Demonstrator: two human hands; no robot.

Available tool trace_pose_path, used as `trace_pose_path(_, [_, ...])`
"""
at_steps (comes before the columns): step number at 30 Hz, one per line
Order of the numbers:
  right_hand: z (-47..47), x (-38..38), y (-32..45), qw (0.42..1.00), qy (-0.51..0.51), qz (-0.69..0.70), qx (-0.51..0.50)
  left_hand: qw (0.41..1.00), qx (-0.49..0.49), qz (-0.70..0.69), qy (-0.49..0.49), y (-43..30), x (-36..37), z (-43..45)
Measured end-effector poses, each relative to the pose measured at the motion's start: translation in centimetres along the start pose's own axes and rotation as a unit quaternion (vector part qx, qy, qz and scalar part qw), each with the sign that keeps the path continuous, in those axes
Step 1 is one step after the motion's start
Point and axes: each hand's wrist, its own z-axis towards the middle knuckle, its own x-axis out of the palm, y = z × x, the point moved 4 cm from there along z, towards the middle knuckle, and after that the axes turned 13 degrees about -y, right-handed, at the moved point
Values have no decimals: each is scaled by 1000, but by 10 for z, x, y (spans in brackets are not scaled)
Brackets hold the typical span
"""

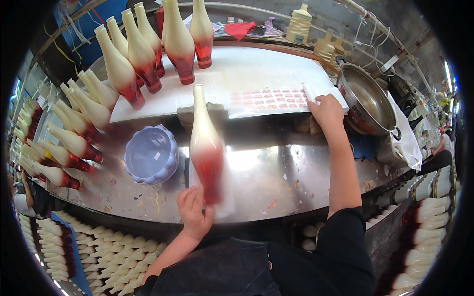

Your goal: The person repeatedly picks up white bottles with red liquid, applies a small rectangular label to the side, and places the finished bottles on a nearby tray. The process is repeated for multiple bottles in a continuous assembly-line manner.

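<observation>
A glass bottle (207,148), cream at the neck and fading to translucent red at the base, lies in front of me with its neck pointing away. Its neck is by a grey block (218,111), and a white sheet or cloth (226,207) shows beneath its lower end. My left hand (195,212) has its fingers and thumb at the bottle's base, which looks blurred. On the raised white board, my right hand (327,111) holds the rolled white end (335,97) of a sheet of small red printed decals (276,99). The palm side of that hand is hidden.
A lilac scalloped bowl (151,154) stands left of the bottle on the metal table (266,192). Several similar bottles (140,55) stand upright at the back left. A two-handled metal pan (368,98) is at right. Crowded rows of bottles (122,255) fill the lower left.
</observation>
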Motion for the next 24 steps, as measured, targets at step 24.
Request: trace_pose_path(24, [37,-91,-142,949,-259,135,118,1000,2,-4,8,0,1,0])
